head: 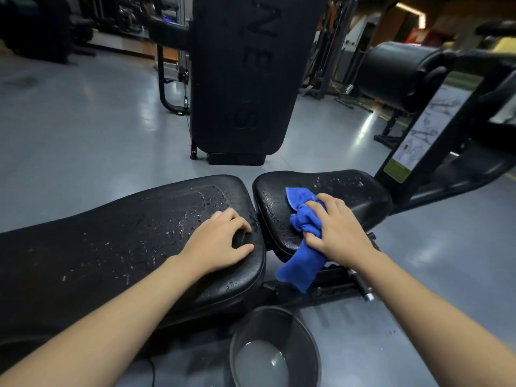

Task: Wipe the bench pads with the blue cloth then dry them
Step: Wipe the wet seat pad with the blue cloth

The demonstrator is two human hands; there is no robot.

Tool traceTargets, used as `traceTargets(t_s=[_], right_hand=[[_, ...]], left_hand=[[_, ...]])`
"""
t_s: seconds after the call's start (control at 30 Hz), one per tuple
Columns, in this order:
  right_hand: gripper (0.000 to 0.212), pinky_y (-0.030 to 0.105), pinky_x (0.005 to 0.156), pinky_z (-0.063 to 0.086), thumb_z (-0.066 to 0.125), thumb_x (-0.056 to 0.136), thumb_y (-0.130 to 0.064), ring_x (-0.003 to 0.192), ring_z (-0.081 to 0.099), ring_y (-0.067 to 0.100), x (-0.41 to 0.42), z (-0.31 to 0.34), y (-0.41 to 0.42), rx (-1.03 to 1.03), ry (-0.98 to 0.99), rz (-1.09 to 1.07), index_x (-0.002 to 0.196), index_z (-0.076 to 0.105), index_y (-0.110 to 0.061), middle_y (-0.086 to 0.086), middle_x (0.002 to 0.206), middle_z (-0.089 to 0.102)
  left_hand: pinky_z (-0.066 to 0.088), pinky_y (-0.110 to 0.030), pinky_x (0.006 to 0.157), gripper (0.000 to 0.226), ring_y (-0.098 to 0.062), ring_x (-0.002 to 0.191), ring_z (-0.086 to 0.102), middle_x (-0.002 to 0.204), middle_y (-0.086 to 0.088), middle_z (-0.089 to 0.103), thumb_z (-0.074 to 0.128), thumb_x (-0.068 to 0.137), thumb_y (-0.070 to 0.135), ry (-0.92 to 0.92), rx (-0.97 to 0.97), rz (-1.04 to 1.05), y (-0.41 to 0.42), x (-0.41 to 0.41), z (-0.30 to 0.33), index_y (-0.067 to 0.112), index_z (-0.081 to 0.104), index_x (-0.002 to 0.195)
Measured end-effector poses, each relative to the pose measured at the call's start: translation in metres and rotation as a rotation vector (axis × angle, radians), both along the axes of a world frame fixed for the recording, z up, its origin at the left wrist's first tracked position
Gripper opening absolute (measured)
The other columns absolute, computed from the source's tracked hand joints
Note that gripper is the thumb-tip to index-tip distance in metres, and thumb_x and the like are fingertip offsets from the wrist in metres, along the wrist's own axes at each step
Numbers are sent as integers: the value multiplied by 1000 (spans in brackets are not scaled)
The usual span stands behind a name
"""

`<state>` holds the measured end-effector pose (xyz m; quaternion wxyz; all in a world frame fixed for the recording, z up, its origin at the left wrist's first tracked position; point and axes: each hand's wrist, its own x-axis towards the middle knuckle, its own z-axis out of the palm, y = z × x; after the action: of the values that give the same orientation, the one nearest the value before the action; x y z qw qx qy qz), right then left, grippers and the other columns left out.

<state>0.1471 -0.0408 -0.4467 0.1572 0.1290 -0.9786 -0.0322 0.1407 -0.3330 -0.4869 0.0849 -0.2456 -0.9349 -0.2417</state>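
Observation:
Two black bench pads lie in front of me, both beaded with water. The long back pad [111,247] runs from the left to the middle. The shorter seat pad [349,188] lies to its right across a narrow gap. My right hand [337,227] presses a bunched blue cloth [304,219] onto the near left part of the seat pad, and a tail of the cloth hangs over the pad's front edge. My left hand [220,241] rests on the right end of the back pad with fingers curled and nothing in it.
A dark bowl [307,339] holding cloudy water stands on the grey floor just below the bench. An upright black pad [245,79] on a machine rises straight ahead. A roller pad [396,71] and a frame with an instruction placard [418,132] stand at the right.

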Motion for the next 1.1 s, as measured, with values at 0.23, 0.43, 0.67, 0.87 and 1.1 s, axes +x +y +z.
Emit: traceTargets(t_s=[0.23,0.43,0.67,0.87,1.1], right_hand=[[70,41,99,37,38,78,-56,115,46,35,-47,22,8,-29,-16,-123,131,55,-15,13,137,48],[53,39,101,36,53,88,-51,117,45,32,-90,31,18,-21,-36,-193,128,53,-16,10,131,48],[57,42,99,37,43,87,-52,115,46,34,-91,29,10,24,-37,-191,127,53,-12,13,132,48],[71,45,99,39,29,79,-55,112,47,34,-57,15,-4,16,-11,-81,127,56,-10,13,134,50],[61,47,96,41,41,90,-57,108,47,33,-26,-7,-30,131,92,42,125,55,-10,12,131,50]], left_hand=[[34,-26,86,39,-5,100,45,109,24,45,54,79,67,21,-18,-9,-3,-8,-6,44,58,110],[35,-28,91,51,-2,95,47,106,25,48,42,71,77,28,-13,-8,-2,-16,-7,46,59,107],[35,-30,93,52,-1,96,49,106,25,49,42,70,77,30,-20,-10,-2,-15,-5,45,61,107],[35,-30,96,55,-2,100,49,106,24,49,40,68,78,8,-23,-5,-1,-14,-3,46,60,108],[38,-33,96,59,-4,102,51,107,23,50,39,68,78,-4,-16,-4,-1,-13,-2,44,62,111]])
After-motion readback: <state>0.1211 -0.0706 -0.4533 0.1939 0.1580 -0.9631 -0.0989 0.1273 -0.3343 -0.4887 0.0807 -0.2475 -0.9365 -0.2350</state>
